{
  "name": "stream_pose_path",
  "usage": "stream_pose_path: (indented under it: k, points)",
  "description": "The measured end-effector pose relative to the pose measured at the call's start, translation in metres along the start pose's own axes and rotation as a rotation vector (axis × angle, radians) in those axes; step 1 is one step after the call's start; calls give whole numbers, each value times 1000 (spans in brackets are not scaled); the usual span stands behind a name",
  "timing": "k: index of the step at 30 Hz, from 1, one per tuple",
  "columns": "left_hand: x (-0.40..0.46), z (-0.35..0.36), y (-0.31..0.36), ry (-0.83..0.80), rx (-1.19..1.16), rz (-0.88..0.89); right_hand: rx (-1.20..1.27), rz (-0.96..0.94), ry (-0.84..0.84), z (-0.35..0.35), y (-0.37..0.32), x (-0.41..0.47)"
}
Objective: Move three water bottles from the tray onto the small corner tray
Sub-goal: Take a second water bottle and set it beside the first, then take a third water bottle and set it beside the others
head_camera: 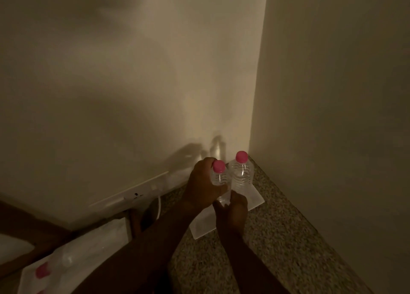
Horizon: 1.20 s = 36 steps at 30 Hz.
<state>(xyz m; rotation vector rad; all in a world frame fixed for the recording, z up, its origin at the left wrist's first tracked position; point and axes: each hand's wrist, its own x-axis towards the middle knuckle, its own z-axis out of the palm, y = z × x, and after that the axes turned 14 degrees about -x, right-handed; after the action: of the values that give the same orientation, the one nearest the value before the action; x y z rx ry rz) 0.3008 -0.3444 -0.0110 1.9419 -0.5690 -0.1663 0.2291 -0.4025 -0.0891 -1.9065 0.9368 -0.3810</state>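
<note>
A clear water bottle with a pink cap [241, 171] stands upright on the small white corner tray [257, 199], close to where the two walls meet. My left hand [202, 187] grips a second pink-capped bottle [219, 176] around its body, just left of the standing one and over the tray. My right hand [233, 209] touches the lower part of that held bottle from the front. At the bottom left a white tray [93, 238] holds more bottles with pink caps [42, 270], blurred and partly cut off by the frame edge.
The speckled countertop [288, 238] runs along the right wall. A white socket plate [137, 195] sits low on the left wall, with a cord [159, 207] hanging beside it. The light is dim.
</note>
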Motion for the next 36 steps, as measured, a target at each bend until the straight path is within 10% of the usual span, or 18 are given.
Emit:
stream_pose_path:
  k: [13,36]
  points:
    - [-36,-34,-7,9,140,-135,-391,-298,5,-39,-10,-29]
    - [-341,-202,-45,130,807,-218,-767,-1162,-351,10,-66,-232]
